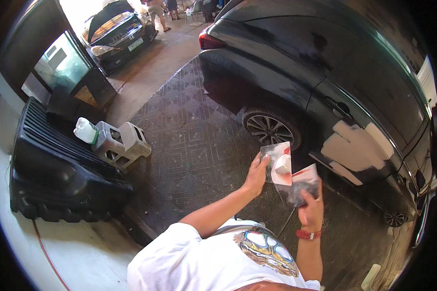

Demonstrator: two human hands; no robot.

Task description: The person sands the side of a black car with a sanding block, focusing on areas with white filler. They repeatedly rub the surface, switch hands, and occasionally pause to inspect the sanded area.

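In front of my chest, my left hand (256,177) grips a thin flat mixing plate (271,149) by its left edge. On that plate sits a lump of whitish filler paste (283,165) with a bright red streak. My right hand (311,209), a red band on its wrist, is closed on a flat spreader (303,188), pale at the top with a red streak and dark and smeared lower down. The two flat pieces meet or overlap; which touches which is hard to tell. Beyond them, beige filler patches (357,147) cover part of a dark car's door (374,123).
The dark car (272,72) fills the right side, its rear wheel (269,127) close to my hands. At left are a black ribbed plastic liner (58,165), a grey step stool (124,145) and a white jug (86,130). Another car (116,36) stands hood-up at the back, people nearby.
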